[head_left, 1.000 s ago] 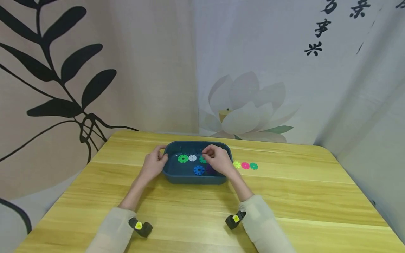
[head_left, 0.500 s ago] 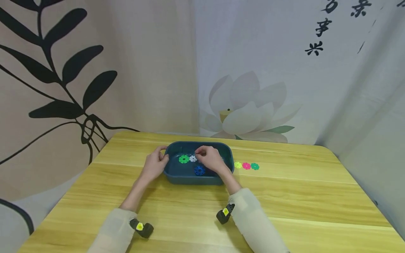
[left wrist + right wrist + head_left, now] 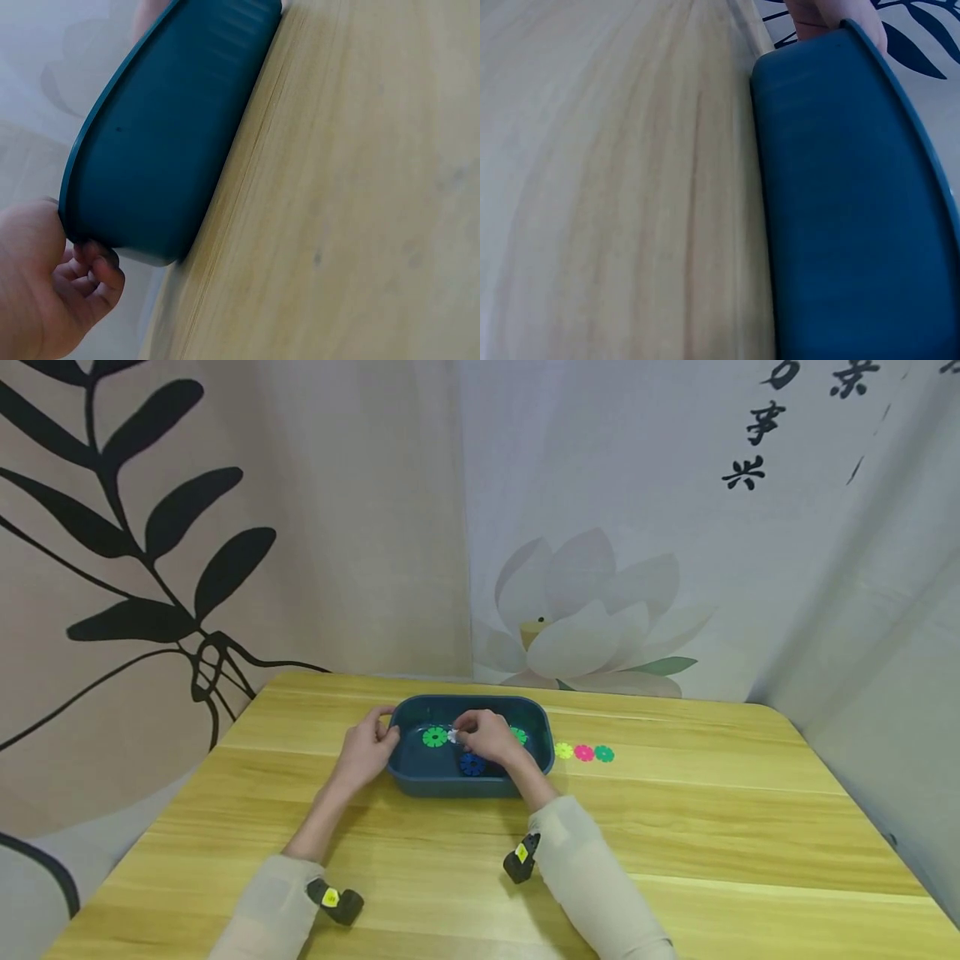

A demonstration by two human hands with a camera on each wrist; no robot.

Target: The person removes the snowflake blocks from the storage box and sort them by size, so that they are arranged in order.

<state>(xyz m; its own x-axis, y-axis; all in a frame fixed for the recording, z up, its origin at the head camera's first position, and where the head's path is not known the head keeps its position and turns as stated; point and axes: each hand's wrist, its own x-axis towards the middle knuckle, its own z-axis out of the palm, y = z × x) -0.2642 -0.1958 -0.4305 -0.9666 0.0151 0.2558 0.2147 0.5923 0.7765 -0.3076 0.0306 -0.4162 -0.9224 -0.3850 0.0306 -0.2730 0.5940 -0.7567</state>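
Here, the left hand [image 3: 365, 750] has its fingers bent round the left rim of a blue tub [image 3: 442, 787] on the desk [image 3: 750, 827]. Over the tub's inside, the right hand [image 3: 490, 737] bends its fingers at a white disc [image 3: 452, 737]; whether it pinches it, I cannot tell. A green disc [image 3: 435, 737] lies left of that, a blue disc [image 3: 472, 765] nearer the front. Outside, yellow [image 3: 564, 751], pink [image 3: 584, 752] and teal discs [image 3: 604, 753] lie right of the tub.

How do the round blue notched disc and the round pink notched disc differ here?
The blue disc lies in the dark teal plastic bin; the pink disc lies on the wooden table. The blue disc looks larger and darker than the pink disc. Both are round with notched edges.
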